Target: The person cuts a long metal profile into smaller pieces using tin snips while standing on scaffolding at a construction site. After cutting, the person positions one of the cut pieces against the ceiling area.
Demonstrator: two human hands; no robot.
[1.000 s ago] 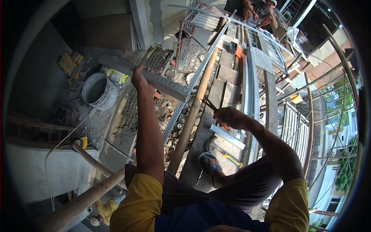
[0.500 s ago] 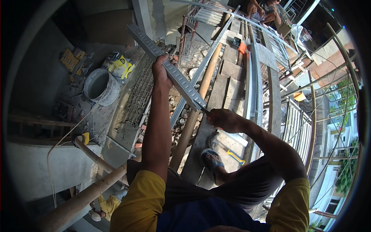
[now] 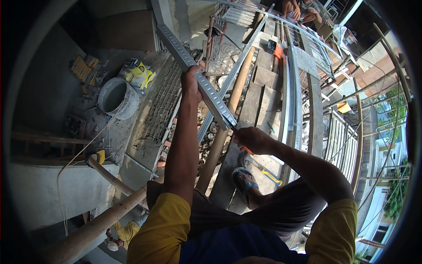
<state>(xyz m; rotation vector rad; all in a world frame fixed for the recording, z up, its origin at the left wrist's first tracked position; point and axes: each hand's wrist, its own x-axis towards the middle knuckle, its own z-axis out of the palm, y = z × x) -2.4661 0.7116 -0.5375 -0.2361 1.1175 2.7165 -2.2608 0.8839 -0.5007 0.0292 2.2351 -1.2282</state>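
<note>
A long grey slotted metal channel (image 3: 211,93) slants across the middle, its far end up and to the left. My left hand (image 3: 191,82) is wrapped round it partway along. At the channel's near end, my right hand (image 3: 254,141) is closed on what look like snips, with red-orange handles (image 3: 249,151) showing beneath the fingers. The tool's dark jaws (image 3: 233,128) meet the end of the channel; how far they bite is too small to tell. Below my right hand, a hand tool with a yellow and blue handle (image 3: 271,177) lies on the planks beside my sandalled foot (image 3: 246,182).
Wooden planks (image 3: 252,103) and bamboo poles (image 3: 216,152) run away from me over rubble. More metal channels (image 3: 292,101) lie to the right. A mortar bucket (image 3: 118,99) stands at left. One person (image 3: 301,11) sits at the far end; another (image 3: 127,231) is below left.
The whole view has shifted a little. My hands keep their hold on the channel and the tool, and more of the tool's red-orange handle shows below my right hand.
</note>
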